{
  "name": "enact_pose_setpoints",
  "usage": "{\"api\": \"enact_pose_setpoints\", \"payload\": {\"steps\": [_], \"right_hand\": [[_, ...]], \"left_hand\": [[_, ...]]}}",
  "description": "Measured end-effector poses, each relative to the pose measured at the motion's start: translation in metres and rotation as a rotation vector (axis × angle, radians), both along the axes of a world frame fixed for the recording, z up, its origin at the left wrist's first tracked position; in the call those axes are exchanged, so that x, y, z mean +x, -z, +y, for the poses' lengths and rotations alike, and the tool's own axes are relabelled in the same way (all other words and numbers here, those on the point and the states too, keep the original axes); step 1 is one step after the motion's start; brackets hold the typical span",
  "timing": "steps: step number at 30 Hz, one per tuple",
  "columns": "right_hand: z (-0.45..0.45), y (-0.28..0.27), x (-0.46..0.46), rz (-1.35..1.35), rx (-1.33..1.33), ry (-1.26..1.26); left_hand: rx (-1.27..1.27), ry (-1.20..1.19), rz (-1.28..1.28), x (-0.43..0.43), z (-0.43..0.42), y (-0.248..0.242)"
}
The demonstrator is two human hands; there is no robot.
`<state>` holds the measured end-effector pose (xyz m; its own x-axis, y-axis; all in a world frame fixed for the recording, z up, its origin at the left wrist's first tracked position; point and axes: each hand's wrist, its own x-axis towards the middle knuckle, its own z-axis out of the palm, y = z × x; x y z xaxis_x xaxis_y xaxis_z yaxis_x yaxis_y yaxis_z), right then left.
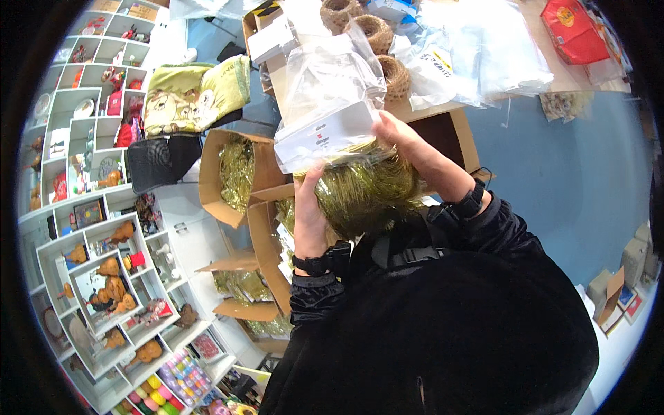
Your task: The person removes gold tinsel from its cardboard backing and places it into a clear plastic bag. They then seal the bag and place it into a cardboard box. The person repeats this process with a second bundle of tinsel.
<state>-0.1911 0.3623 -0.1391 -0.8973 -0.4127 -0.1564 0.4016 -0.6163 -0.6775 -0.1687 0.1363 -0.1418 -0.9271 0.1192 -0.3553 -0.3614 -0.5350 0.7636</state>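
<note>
Before my chest I hold a bundle of shiny gold-green strands, which looks like tinsel. A white printed card lies along its upper edge, and a clear plastic bag spreads beyond the card. My left hand grips the bundle's left side, its thumb near the card's lower edge. At the upper right, my right hand holds the bundle by the card's right end. Whether the strands sit inside the bag I cannot tell. The fingers beneath the bundle are hidden.
Cardboard boxes of similar gold bundles stand at the left. On the table ahead are coils of brown rope, stacked clear bags and a red bag. A green blanket covers a chair; shelves hold gourds.
</note>
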Motion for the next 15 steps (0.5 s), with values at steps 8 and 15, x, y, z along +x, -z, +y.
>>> {"api": "enact_pose_setpoints", "payload": {"steps": [8, 15], "right_hand": [[0.016, 0.041, 0.005, -0.057, 0.192, -0.246], [0.043, 0.002, -0.003, 0.363, 1.124, 0.183]], "left_hand": [[-0.408, 0.015, 0.055, -0.006, 0.026, -0.011], [-0.701, -0.068, 0.402, -0.018, 0.037, -0.018]]}}
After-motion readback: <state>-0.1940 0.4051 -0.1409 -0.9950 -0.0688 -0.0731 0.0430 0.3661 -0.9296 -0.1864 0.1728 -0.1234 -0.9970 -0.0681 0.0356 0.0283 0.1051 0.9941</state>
